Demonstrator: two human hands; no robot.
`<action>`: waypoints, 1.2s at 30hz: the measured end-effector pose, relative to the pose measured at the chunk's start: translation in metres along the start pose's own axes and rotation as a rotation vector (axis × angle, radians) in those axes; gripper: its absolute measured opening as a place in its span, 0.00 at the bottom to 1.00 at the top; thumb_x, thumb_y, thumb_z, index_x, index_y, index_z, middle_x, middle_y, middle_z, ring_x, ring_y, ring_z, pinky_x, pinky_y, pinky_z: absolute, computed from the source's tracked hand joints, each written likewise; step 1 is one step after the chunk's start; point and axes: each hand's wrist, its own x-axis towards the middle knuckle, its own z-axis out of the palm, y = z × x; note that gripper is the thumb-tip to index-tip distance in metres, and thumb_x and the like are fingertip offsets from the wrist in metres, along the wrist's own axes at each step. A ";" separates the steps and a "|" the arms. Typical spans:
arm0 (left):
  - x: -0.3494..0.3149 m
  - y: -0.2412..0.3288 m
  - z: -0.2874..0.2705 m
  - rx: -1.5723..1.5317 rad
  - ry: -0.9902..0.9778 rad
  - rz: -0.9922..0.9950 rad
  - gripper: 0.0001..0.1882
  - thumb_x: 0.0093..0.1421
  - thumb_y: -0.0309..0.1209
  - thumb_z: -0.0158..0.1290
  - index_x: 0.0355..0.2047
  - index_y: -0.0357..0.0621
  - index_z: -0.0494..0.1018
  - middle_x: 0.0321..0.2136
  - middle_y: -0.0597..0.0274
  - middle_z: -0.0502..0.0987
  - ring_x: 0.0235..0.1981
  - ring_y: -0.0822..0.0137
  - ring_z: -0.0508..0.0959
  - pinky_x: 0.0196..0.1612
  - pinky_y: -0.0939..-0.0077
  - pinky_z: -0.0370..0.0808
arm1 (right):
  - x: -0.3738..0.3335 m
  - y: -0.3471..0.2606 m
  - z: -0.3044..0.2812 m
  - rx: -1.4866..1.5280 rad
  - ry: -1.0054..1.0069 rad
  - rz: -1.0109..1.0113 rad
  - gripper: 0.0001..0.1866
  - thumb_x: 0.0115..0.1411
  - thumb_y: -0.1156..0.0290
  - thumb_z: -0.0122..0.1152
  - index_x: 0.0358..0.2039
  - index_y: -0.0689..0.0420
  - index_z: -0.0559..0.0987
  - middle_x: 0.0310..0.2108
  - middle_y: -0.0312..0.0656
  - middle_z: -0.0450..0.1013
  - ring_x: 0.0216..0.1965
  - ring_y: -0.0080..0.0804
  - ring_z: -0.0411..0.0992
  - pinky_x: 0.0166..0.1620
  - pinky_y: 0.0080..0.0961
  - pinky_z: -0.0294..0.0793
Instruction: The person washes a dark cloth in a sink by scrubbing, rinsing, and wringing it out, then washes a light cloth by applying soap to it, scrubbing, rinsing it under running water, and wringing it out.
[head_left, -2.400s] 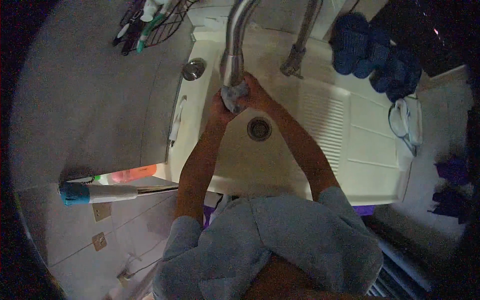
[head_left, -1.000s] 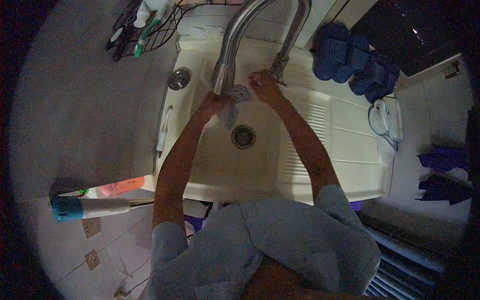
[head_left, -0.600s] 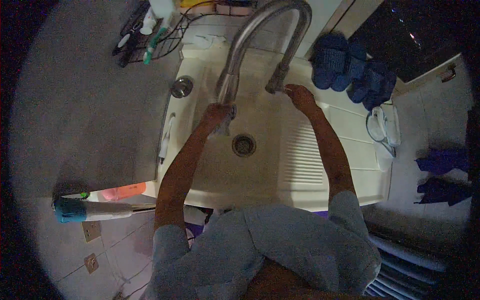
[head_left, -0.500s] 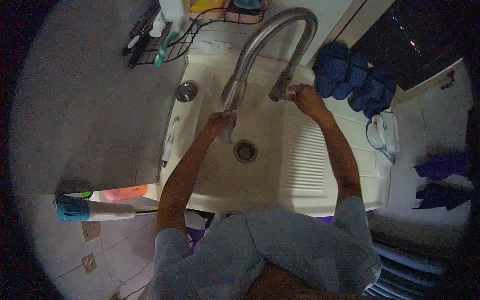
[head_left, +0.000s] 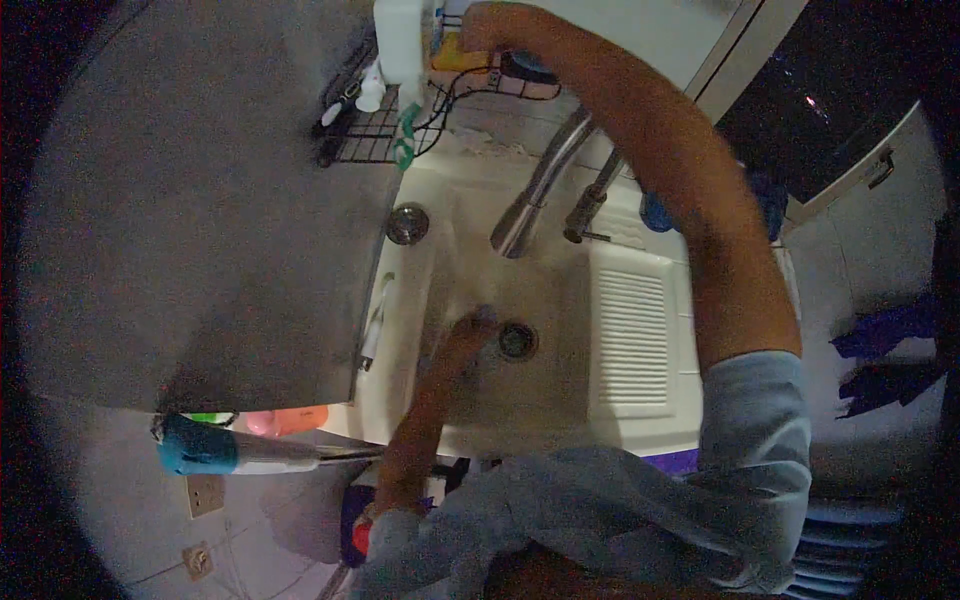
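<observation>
My left hand (head_left: 468, 335) is low in the cream sink (head_left: 450, 400), just left of the round drain (head_left: 517, 341). Its fingers are closed around a small pale bit that I cannot make out. Up at the top edge, my right hand (head_left: 488, 28) reaches over the wire rack, bent downward beside a yellow item (head_left: 460, 54); its fingertips are too dim to read. Between my arms stands the metal faucet (head_left: 545, 185), its arch partly covered by my right forearm. The lever valve (head_left: 585, 218) sits to its right.
A wire rack (head_left: 365, 148) at the back left carries a white bottle (head_left: 400, 40) and a green-and-white toothbrush (head_left: 405, 140). Ribbed draining board (head_left: 635, 335) lies right of the basin. A grey panel (head_left: 220, 230) fills the left. Dark blue slippers (head_left: 660, 212) are partly behind my right arm.
My right hand has left the faucet's lever and moved up and left to the rack. My left hand has dropped from under the spout toward the drain. The view has shifted slightly.
</observation>
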 end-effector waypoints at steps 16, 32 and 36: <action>0.042 -0.111 0.002 0.315 0.120 -0.100 0.22 0.44 0.40 0.46 0.35 0.35 0.61 0.23 0.57 0.66 0.22 0.70 0.64 0.30 0.74 0.63 | 0.033 0.050 0.027 0.130 -0.075 0.177 0.12 0.36 0.67 0.55 0.25 0.56 0.72 0.30 0.49 0.65 0.31 0.35 0.64 0.32 0.32 0.64; 0.001 -0.063 0.004 -0.686 0.033 0.096 0.19 0.47 0.32 0.43 0.39 0.38 0.58 0.33 0.59 0.64 0.33 0.68 0.66 0.39 0.73 0.62 | 0.071 0.103 0.034 0.324 0.134 -0.133 0.23 0.39 0.58 0.50 0.36 0.57 0.65 0.34 0.48 0.61 0.34 0.40 0.63 0.33 0.35 0.64; 0.005 -0.077 0.004 -0.862 0.031 0.109 0.20 0.48 0.33 0.43 0.41 0.39 0.57 0.36 0.59 0.63 0.35 0.69 0.65 0.41 0.72 0.60 | 0.068 0.106 0.033 0.291 0.142 -0.035 0.23 0.39 0.58 0.51 0.36 0.56 0.65 0.34 0.48 0.62 0.33 0.39 0.63 0.33 0.35 0.64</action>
